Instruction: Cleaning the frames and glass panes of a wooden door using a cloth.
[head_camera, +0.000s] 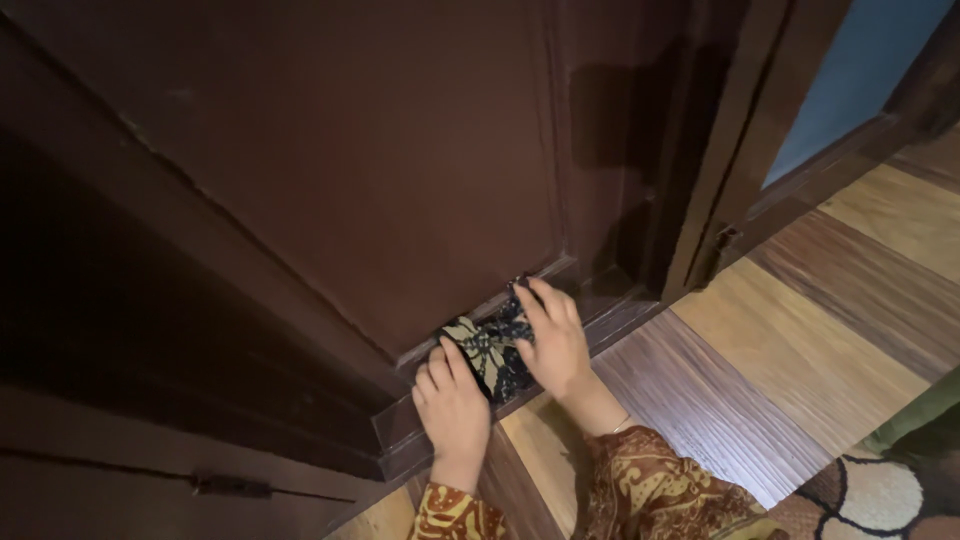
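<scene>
Item: my left hand (452, 405) and right hand (552, 342), fingers pressing patterned cloth (492, 352) on the door's bottom ledge (600, 300); keep pressure flat, I judge.

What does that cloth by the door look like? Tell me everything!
The cloth is dark, nearly black, with a pale leafy pattern. It looks soft and bunched up. It is pressed against the ledge at the bottom of the brown door. The left hand and right hand press on it from either side.
</scene>
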